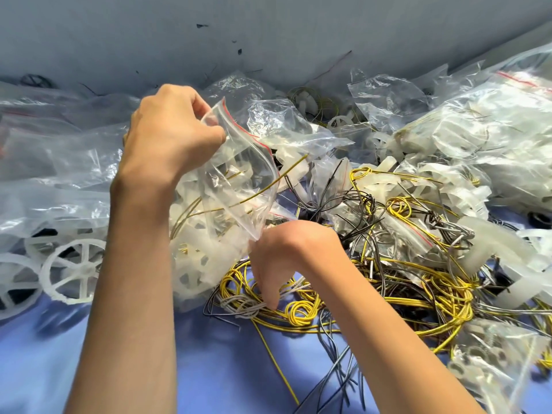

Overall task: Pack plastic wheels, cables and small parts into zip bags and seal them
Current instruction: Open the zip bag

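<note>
Fingers [209, 137] of left hand [167, 130] pinch crinkly zip bag [239, 186], right hand [286, 258] grips yellow cables [301, 309]

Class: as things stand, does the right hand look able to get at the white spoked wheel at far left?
Probably not directly: the left forearm lies between the right hand and the wheel, and that hand pinches cables.
</note>
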